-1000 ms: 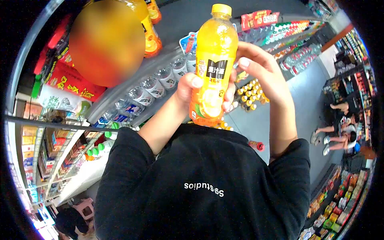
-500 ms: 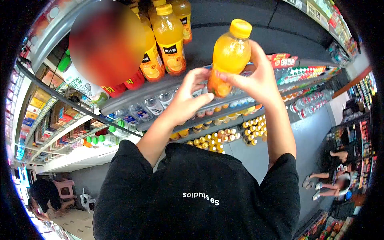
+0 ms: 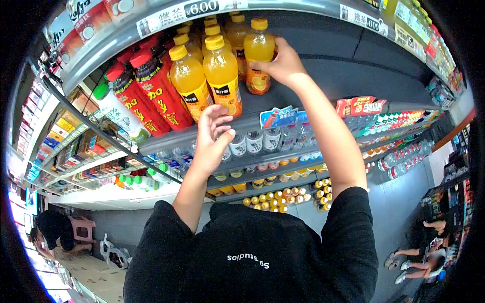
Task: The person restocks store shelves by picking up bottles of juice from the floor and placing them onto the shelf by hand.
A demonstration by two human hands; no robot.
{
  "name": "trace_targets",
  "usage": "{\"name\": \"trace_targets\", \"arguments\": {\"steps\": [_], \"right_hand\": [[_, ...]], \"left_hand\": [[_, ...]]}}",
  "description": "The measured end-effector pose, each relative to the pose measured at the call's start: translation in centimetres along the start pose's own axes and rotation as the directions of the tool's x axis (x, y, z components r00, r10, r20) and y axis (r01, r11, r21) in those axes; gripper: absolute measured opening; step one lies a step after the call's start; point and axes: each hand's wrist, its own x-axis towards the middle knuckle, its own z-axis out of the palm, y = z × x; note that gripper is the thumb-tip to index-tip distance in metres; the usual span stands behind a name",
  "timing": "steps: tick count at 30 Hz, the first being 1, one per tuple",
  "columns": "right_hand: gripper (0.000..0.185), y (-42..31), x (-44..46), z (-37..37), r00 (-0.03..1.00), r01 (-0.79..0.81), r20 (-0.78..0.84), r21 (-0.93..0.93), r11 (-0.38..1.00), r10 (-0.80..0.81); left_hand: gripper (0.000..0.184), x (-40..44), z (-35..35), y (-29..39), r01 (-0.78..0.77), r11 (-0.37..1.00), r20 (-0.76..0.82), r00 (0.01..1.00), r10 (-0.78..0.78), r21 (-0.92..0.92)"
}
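My right hand [image 3: 283, 63] is wrapped around an orange juice bottle [image 3: 258, 40] with a yellow cap. This bottle stands upright on the dark shelf, at the right side of several similar juice bottles [image 3: 221, 68]. In front of them, just below the shelf's front edge, my left hand [image 3: 212, 136] is raised with fingers apart and a little curled. It holds nothing, and I cannot tell whether its fingertips touch the front bottle.
Red drink bottles [image 3: 154, 86] and a white bottle with a green cap [image 3: 116, 108] stand to the left. A curved price rail [image 3: 202, 9] runs above. Lower shelves carry water bottles [image 3: 255, 141]. People [image 3: 427, 262] sit at the right; another person [image 3: 55, 227] is at lower left.
My right hand has carried the juice bottle left and back onto the shelf beside the others. My left hand has come away from that bottle, moving left and lower.
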Motion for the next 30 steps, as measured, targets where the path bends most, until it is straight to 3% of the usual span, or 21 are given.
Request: {"name": "trace_targets", "arguments": {"steps": [7,13,29,30], "right_hand": [[0.055,0.2,1.1,1.8,0.996,0.061,0.061,0.079,0.995,-0.066],[0.056,-0.2,1.8,1.8,0.971,0.08,0.212,0.162,0.984,-0.114],[0.062,-0.9,1.7,1.5,0.975,0.008,0.22,0.117,0.993,-0.033],[0.065,-0.6,1.8,1.5,0.971,0.049,0.227,0.138,0.989,-0.08]], "left_hand": [[0.063,0.1,-0.4,-0.8,-0.012,1.0,-0.059,0.998,0.012,-0.009],[0.066,0.1,-0.4,-0.3,0.007,1.0,-0.053,0.999,-0.007,0.011],[0.067,0.1,-0.3,-0.4,0.009,1.0,-0.018,1.0,-0.009,0.02],[0.067,0.0,-0.2,-0.4,0.012,1.0,-0.016,1.0,-0.011,0.026]]}}
